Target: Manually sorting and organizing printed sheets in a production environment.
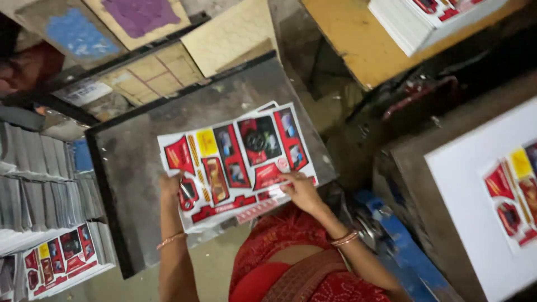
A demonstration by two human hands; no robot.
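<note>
Sheets of printed red packaging (238, 162) lie on the dark tabletop (134, 168), both near corners pinched by left hand (172, 186) and right hand (299, 187), fingers closed on them; finished stacks (56, 263) sit left, more sheets (512, 190) wait right

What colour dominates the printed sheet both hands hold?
Red panels on white, with a yellow patch, on the printed sheet; head view.

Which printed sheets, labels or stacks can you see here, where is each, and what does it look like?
Printed sheet: on the grey table, held by left hand and right hand; white with red, yellow and black panels.
Sheet stack: bottom left; same print on top.
White board: right; same print.
Stack: top right on a yellow table; white edges.
</note>
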